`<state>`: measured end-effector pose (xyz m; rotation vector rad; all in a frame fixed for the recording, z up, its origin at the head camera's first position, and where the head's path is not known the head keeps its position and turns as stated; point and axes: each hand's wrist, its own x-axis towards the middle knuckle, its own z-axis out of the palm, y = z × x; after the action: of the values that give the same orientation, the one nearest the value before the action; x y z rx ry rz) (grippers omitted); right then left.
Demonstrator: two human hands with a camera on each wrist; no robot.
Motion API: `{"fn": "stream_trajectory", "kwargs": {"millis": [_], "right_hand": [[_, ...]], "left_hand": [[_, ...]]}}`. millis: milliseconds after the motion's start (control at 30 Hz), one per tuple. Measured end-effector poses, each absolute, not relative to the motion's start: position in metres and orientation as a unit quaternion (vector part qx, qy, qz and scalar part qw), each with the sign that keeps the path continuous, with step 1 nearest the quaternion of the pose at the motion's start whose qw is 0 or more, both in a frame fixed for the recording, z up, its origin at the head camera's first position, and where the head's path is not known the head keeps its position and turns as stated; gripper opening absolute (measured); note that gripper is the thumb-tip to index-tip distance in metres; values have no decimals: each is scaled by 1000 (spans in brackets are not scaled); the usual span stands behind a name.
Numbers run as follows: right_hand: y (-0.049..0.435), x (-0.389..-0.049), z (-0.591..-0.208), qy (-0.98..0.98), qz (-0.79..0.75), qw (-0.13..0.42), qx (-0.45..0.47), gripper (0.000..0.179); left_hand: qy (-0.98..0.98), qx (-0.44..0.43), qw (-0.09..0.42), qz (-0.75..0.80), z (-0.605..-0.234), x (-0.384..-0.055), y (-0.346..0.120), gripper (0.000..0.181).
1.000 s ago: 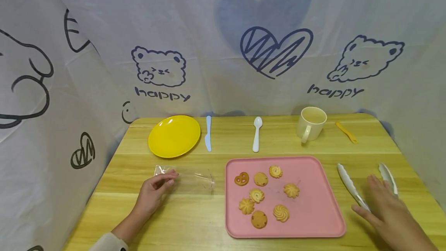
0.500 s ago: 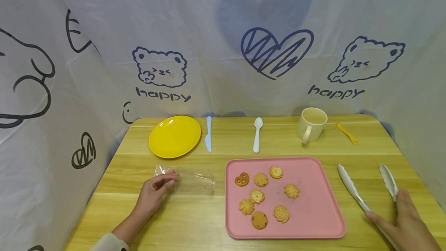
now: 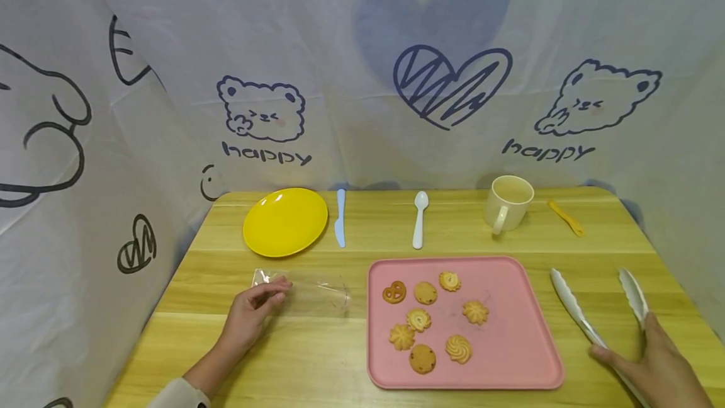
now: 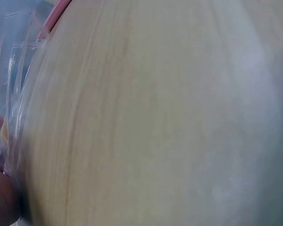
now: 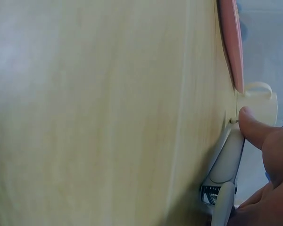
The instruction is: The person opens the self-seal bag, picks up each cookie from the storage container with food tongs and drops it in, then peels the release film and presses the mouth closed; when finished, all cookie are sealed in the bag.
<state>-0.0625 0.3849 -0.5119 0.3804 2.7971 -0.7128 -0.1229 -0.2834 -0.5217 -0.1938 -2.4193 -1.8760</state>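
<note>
My left hand (image 3: 249, 313) pinches the near left end of a clear plastic bag (image 3: 317, 294) between thumb and fingers. The bag lies toward the pink tray in the head view, and its crinkled film (image 4: 14, 70) shows at the left wrist view's edge. On the right, my right hand (image 3: 659, 364) grips a pair of metal tongs (image 3: 574, 307), thumb on one arm and fingers on the other. Their scalloped tips point away from me and stand wide apart. In the right wrist view the thumb presses along the tongs' arm (image 5: 228, 160), with the hinge end toward the palm.
A pink tray (image 3: 510, 332) between the hands bears several cookies (image 3: 459, 349) and a pretzel (image 3: 394, 292). Along the back are a yellow plate (image 3: 286, 222), blue knife (image 3: 340, 219), white spoon (image 3: 418, 222), cream mug (image 3: 512, 206) and small orange utensil (image 3: 565, 218).
My right hand has moved right and down from over the tongs and now grips their arms from both sides. My left hand and the bag have stayed in place.
</note>
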Motion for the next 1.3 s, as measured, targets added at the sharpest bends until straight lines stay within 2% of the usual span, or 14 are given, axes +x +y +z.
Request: {"fn": "stream_trajectory", "kwargs": {"millis": [200,467,900,1300], "right_hand": [[378,-62,-512,952,-241,113,155,139],[376,-63,-510,946,-242,124,176,137],[387,-63,-509,939,-264,156,157,134],[374,-62,-488,961,-252,68,93,132]], "left_hand": [[-788,-66,39,-611,-522,-123,-284,20],[-787,-70,38,-612,-523,-123,-284,20],[-787,-67,40,-612,-522,-123,-284,21],[-784,-74,41,-615,-523,-123,-285,20]]}}
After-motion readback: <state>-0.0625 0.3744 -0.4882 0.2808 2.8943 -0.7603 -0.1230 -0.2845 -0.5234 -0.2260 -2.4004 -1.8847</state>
